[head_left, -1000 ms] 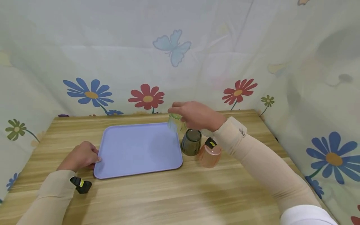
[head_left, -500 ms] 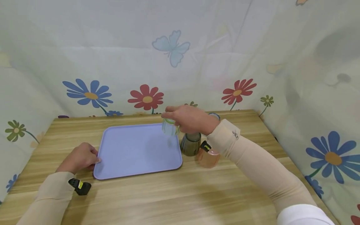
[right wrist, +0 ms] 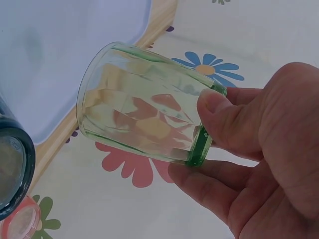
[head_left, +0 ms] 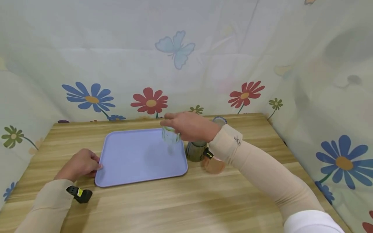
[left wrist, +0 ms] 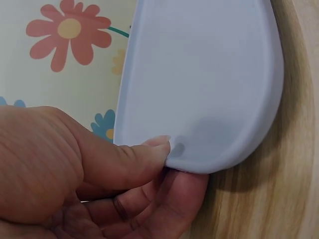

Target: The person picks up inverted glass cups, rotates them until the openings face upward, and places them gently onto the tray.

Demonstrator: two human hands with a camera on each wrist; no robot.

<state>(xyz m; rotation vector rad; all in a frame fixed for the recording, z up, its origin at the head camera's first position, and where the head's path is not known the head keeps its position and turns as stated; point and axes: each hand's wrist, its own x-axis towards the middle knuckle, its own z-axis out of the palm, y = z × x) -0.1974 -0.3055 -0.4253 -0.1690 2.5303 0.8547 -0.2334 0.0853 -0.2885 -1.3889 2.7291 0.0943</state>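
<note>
Over the right-hand part of a lilac tray (head_left: 131,155), the right grip (head_left: 189,126) is closed on a clear green glass (head_left: 170,134), holding it mouth down by its thick base. From the right wrist, the thumb (right wrist: 219,107) lies on one side of that base and a finger (right wrist: 199,181) on the other, with the wide rim pointing away from the palm.

At the tray's left edge, toward its near corner, the left grip (head_left: 83,163) pinches the border: in the left wrist view its thumb rests on the rim while the fingers (left wrist: 184,196) curl beneath. The tray lies on a wood-grained counter (head_left: 145,207).

Just beside the tray's right edge, a dark grey glass (head_left: 194,152) stands upside down; whether it touches the tray I cannot tell. Next to it, nearer the person, is a peach glass (head_left: 213,165), partly covered by the right arm. Farther back stands a glass with a blue edge (head_left: 220,121), its lower part hidden behind the right sleeve (head_left: 262,168).

Behind the counter hangs a pale backdrop (head_left: 116,64) printed with red and blue flowers and a light blue butterfly (head_left: 175,48).
</note>
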